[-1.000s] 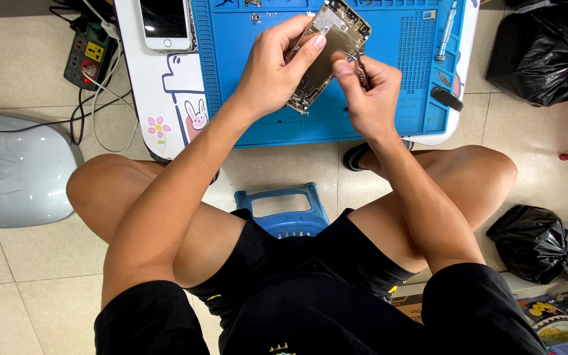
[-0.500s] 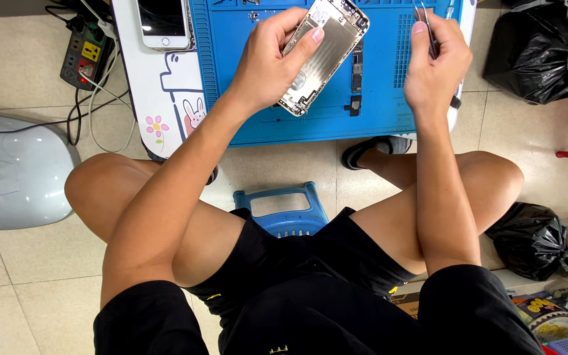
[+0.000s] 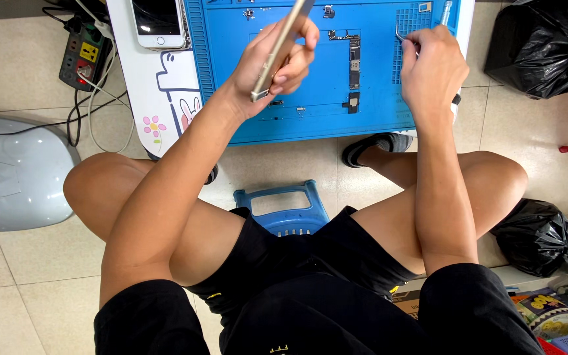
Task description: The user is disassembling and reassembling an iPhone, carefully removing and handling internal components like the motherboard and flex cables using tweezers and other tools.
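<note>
Overhead, the left hand (image 3: 272, 64) is gripping a gold phone housing (image 3: 281, 46) edge-on above the blue mat (image 3: 310, 121), fingers clamped on its sides. Well apart, the right hand (image 3: 432, 69) is holding metal tweezers (image 3: 403, 36), fingers closed around them, beside the circuit board (image 3: 353, 59) lying on the mat

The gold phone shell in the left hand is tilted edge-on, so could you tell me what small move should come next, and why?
Probably turn the phone shell flat, open side up. The left hand holds it on edge above the blue mat, so its inside is hidden, while the right hand holds tweezers off to the side, apart from it.
</note>
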